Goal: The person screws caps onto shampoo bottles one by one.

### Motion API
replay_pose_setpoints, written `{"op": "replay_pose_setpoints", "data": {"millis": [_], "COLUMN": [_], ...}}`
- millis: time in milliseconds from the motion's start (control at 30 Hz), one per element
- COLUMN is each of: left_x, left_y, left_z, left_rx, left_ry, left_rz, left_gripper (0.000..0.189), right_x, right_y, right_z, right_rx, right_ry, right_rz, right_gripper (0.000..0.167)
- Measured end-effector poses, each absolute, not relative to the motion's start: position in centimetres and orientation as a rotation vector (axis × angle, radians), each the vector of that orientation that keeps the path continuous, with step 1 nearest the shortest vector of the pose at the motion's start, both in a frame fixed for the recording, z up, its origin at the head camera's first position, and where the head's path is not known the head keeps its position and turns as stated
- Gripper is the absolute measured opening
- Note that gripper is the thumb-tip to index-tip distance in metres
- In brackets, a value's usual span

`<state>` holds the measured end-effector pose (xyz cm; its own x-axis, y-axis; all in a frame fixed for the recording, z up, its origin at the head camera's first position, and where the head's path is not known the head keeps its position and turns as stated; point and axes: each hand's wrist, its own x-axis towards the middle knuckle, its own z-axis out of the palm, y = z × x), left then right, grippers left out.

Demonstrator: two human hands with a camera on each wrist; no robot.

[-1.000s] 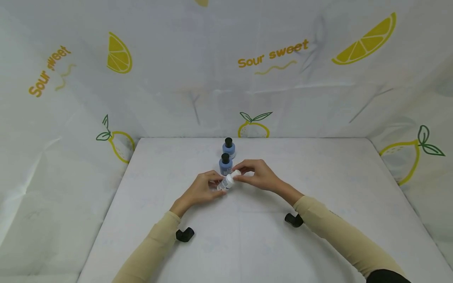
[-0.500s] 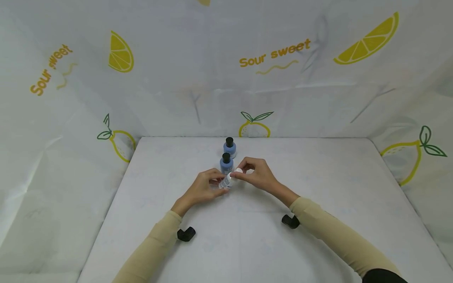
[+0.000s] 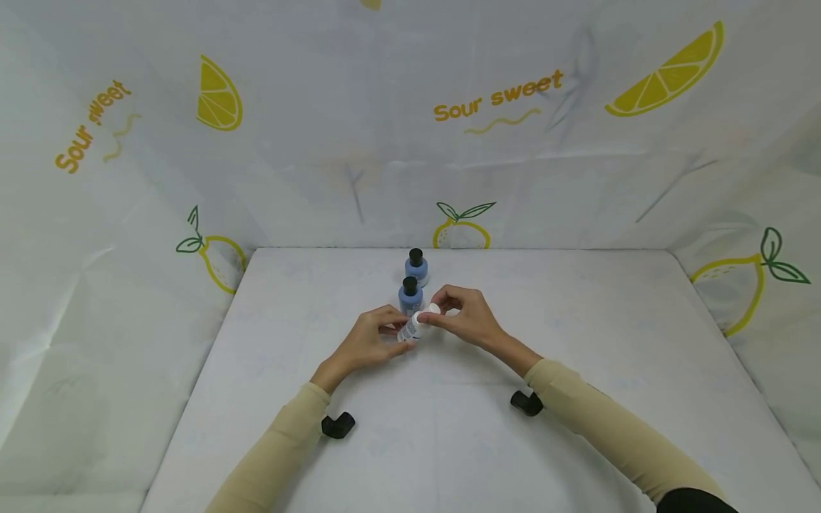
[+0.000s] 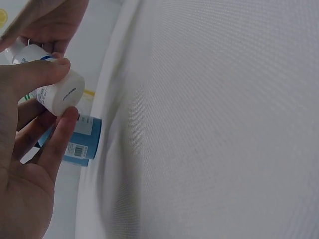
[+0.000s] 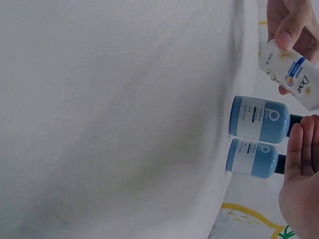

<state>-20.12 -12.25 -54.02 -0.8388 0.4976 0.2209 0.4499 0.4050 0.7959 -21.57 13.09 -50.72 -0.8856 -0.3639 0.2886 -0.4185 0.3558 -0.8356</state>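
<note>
A small white Dove bottle (image 5: 294,74) is held tilted above the white table, its cap end up and to the right. My left hand (image 3: 368,340) grips its lower part between thumb and fingers; the flat base (image 4: 70,94) faces the left wrist camera. At the cap end, my right hand (image 3: 471,317) pinches the white cap (image 3: 433,308), with the thumb across it. Just behind the white bottle stands a blue bottle with a black cap (image 3: 410,296), upright. The right wrist view leaves the white cap out of frame.
A second blue bottle with a black cap (image 3: 416,268) stands upright behind the first, nearer the table's back edge. A lemon-printed white sheet (image 3: 321,142) rises behind the table (image 3: 577,306). Black pieces show beside both sleeves.
Over the second, my right thumb and fingers have shifted slightly left, covering more of the cap. The left hand keeps its grip, and both blue bottles stay put.
</note>
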Motion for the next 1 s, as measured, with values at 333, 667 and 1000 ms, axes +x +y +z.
{"op": "replay_pose_setpoints", "data": {"millis": [333,667,1000], "left_x": [-20.1,-20.1,-20.2], "left_y": [-12.5,-13.1,-13.2], "left_z": [-54.1,-54.1,-53.8], "left_rx": [0.867,0.867,0.858], "left_ry": [2.584,2.596,2.595], "left_rz": [1.467,1.465,1.428], "left_gripper": [0.04,0.041,0.041], "right_x": [-21.8,-22.3,-22.2], "right_y": [13.8,14.4,14.1], "right_z": [-50.1,-50.6,-50.8], "right_rx": [0.863,1.1,1.063], "right_ry": [-2.64,-2.414,-2.435], "right_rz": [1.831,2.234,2.016], "right_gripper": [0.048,0.049,0.036]}}
